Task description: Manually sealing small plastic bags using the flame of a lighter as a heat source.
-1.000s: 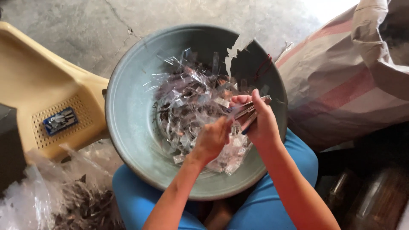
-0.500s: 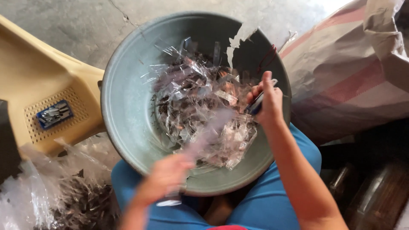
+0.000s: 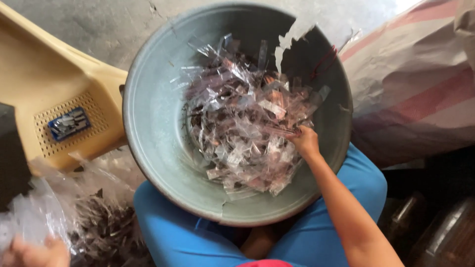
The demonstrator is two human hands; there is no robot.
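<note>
Rough grey concrete floor (image 3: 89, 29) fills the top of the head view, and on the person's lap, over blue trousers (image 3: 183, 232), sits a large grey-green basin (image 3: 153, 128) whose far rim is broken away in a jagged gap.

Inside the basin lies a loose heap of small clear plastic packets (image 3: 242, 133), many with dark contents. The right hand (image 3: 304, 141) reaches in from the near right side, its forearm running down toward the bottom edge of the view. Its fingers are pinched on a thin clear packet (image 3: 279, 131) at the right edge of the heap; the rest of the heap spreads to the left of this hand and beyond it, touching it.

The left hand (image 3: 34, 252) is far off at the lower left corner, outside the basin, only partly in view and blurred. It lies against a crumpled clear plastic bag (image 3: 54, 212) holding dark pieces; whether it is clenched or slack on the bag cannot be told.

Just beyond that bag stands a tan plastic stool (image 3: 49, 89) with a perforated seat panel and a small blue-edged item (image 3: 69, 123) on it. To the right of the right hand, past the basin's rim, bulges a large woven sack (image 3: 420, 89) with pale and reddish stripes.
</note>
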